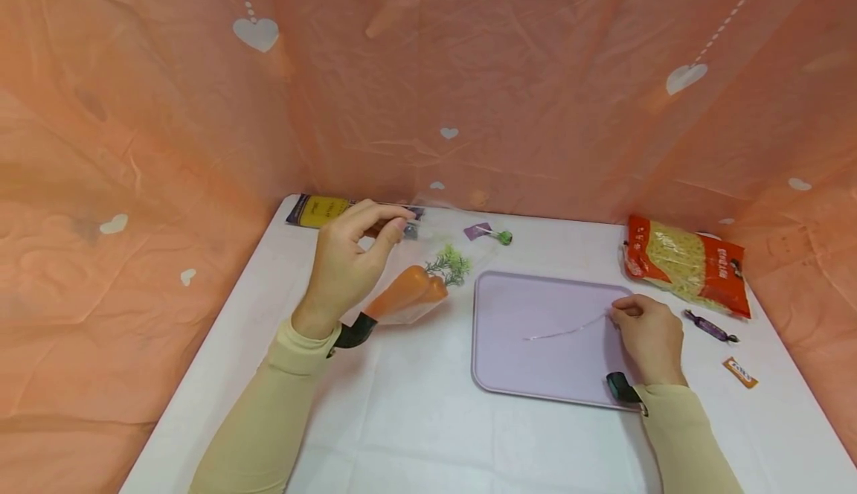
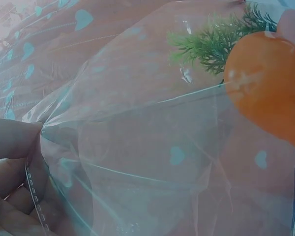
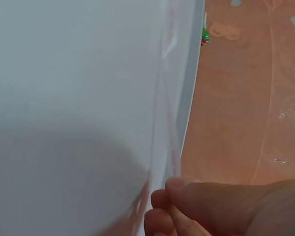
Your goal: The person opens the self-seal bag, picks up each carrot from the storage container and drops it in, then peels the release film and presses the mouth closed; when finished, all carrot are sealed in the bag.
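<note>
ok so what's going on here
A person is working with both hands over a white table. The left hand pinches a clear plastic bag, raised beside some orange carrot-like pieces with green fronds; whether these are inside it is hard to tell. The right hand pinches a thin clear strip over the pale purple tray. The red packet and the lollipop lie on the table, touched by neither hand.

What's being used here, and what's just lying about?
Apparently used:
- clear plastic bag, in left hand
- orange carrots with green fronds
- thin clear strip, in right hand
- perhaps the lilac rectangular tray

Apparently idle:
- red plastic food packet
- purple wrapped sweet
- small orange packet
- round green lollipop
- flat yellow packet
</note>
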Tool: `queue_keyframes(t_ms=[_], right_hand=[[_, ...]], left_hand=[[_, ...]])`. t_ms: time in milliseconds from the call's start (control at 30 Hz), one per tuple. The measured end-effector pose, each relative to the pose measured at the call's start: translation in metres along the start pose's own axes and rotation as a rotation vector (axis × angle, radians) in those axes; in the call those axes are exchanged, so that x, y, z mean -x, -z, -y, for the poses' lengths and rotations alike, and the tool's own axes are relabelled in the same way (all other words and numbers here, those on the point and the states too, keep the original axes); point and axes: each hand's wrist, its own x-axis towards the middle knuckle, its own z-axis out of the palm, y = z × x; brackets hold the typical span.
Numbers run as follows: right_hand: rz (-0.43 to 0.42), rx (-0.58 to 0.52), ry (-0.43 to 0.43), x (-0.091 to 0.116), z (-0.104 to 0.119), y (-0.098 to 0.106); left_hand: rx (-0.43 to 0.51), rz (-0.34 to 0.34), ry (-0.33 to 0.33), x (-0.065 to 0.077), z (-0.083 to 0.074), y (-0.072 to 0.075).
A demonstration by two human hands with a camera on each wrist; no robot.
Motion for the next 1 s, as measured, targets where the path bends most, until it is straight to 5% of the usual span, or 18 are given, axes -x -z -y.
queue_keyframes(t_ms=[333, 433, 500, 633, 767, 900, 1000], right_hand=[[0.018, 0.022, -0.029, -0.009, 0.001, 0.007], [-0.035, -0.009, -0.042, -0.011, 0.01, 0.008], [-0.086, -0.058, -0.005, -0.011, 0.023, 0.006], [-0.108, -0.197, 0.201, -0.011, 0.059, -0.008], [0.128, -0.471, 0.351, -0.009, 0.1, -0.036], [0.51, -0.814, 0.316, -0.003, 0.133, -0.066], [0.669, -0.963, 0.284, 0.003, 0.147, -0.081]], left_hand=[[-0.001, 0.001, -0.009, 0.0, 0.001, 0.0], [-0.005, 0.004, -0.014, 0.0, 0.001, 0.0], [-0.007, 0.004, -0.016, 0.0, 0.001, 0.0], [-0.008, 0.011, -0.006, 0.0, 0.0, 0.001], [-0.006, 0.02, 0.002, 0.002, 0.0, 0.0], [-0.004, 0.02, 0.011, 0.001, -0.001, 0.0], [-0.003, 0.019, 0.017, 0.0, -0.002, 0.002]])
